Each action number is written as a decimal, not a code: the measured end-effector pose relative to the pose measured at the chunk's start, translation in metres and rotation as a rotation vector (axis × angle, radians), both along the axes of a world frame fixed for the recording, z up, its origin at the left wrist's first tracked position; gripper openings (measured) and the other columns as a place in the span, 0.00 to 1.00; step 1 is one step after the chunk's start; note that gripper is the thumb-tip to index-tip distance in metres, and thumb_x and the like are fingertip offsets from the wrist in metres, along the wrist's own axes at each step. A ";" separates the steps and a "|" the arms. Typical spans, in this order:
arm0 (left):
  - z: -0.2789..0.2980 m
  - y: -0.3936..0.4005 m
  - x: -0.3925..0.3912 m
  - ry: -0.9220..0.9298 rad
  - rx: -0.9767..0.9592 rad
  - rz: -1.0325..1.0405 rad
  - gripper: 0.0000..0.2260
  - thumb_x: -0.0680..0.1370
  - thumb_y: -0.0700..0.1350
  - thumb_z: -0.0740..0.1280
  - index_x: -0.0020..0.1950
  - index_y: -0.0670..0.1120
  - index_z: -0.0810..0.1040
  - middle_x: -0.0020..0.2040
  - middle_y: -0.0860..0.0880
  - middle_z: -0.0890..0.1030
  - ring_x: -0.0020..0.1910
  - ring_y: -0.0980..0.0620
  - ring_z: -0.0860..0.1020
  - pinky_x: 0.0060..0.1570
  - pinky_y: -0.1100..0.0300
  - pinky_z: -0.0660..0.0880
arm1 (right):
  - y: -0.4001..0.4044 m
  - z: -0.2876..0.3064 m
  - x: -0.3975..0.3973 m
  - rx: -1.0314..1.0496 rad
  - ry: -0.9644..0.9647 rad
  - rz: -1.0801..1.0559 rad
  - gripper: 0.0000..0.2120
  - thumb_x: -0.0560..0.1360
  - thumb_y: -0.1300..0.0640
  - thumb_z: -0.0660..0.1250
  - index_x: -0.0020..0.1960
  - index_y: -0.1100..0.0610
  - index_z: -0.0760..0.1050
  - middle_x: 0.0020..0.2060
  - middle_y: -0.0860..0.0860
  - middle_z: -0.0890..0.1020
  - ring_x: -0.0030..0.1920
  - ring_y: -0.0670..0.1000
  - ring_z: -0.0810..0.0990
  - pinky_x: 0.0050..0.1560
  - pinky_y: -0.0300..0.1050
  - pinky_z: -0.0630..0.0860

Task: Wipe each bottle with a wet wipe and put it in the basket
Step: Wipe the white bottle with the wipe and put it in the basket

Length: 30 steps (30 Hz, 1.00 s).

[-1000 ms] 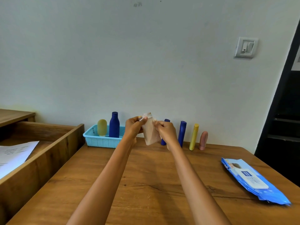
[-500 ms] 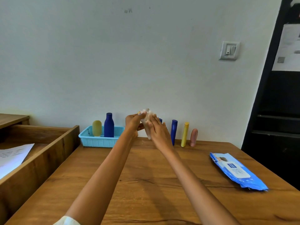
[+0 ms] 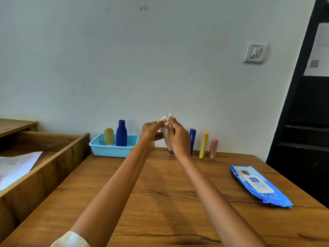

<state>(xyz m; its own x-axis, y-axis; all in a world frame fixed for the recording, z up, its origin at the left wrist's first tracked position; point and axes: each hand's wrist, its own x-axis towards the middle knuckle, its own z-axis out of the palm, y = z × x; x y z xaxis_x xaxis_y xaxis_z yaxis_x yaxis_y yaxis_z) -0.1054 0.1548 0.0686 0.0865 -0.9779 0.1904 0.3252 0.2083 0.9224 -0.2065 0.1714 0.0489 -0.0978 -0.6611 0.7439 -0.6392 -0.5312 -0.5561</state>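
Step in hand: wiping. Left hand (image 3: 151, 130) grips a pale bottle (image 3: 166, 138) held up right of the basket (image 3: 114, 150); right hand (image 3: 178, 135) pinches the wipe (image 3: 166, 119) at its top. Next, likely: finish rubbing, then set the bottle in the basket beside the two there.

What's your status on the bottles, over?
Left hand holds beige bottle; right hand rubs wipe on it. Basket has two. Nothing blocking.

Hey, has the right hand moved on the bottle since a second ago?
Yes. The right hand has slid up and leftward over the wipe-wrapped bottle, so it now hides most of the short blue bottle standing by the wall behind it.
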 end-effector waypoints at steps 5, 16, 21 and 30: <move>-0.003 0.002 0.013 0.026 0.001 0.064 0.12 0.74 0.42 0.72 0.54 0.39 0.77 0.44 0.48 0.80 0.37 0.49 0.82 0.31 0.61 0.79 | -0.010 0.005 -0.013 0.314 -0.321 0.200 0.17 0.79 0.51 0.62 0.64 0.56 0.76 0.58 0.52 0.80 0.54 0.49 0.77 0.48 0.41 0.76; -0.024 0.005 0.030 0.178 0.054 0.267 0.14 0.73 0.41 0.71 0.57 0.40 0.75 0.46 0.46 0.78 0.49 0.45 0.79 0.34 0.60 0.78 | 0.002 -0.047 0.011 0.448 -0.841 0.311 0.16 0.75 0.57 0.68 0.61 0.60 0.77 0.55 0.53 0.81 0.52 0.47 0.80 0.45 0.37 0.79; -0.049 0.006 0.019 0.038 0.049 0.442 0.12 0.73 0.44 0.72 0.55 0.43 0.78 0.51 0.46 0.81 0.52 0.48 0.79 0.51 0.51 0.79 | 0.002 -0.059 0.026 0.490 -1.009 0.244 0.15 0.75 0.60 0.68 0.61 0.62 0.76 0.57 0.54 0.80 0.56 0.50 0.78 0.57 0.49 0.78; -0.060 0.013 0.025 -0.108 0.031 0.590 0.18 0.70 0.49 0.74 0.57 0.47 0.79 0.54 0.48 0.81 0.54 0.49 0.78 0.56 0.50 0.76 | 0.021 -0.077 0.030 0.827 -1.032 0.453 0.10 0.71 0.59 0.73 0.51 0.60 0.80 0.47 0.58 0.84 0.39 0.51 0.82 0.33 0.38 0.76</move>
<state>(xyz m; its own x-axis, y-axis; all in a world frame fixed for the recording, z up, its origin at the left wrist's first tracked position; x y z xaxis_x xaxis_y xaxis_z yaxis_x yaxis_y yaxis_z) -0.0801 0.1678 0.0090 0.5981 -0.7759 0.2006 0.0672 0.2979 0.9522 -0.1763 0.1923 -0.0279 -0.0179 -0.9888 -0.1483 0.3827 0.1303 -0.9146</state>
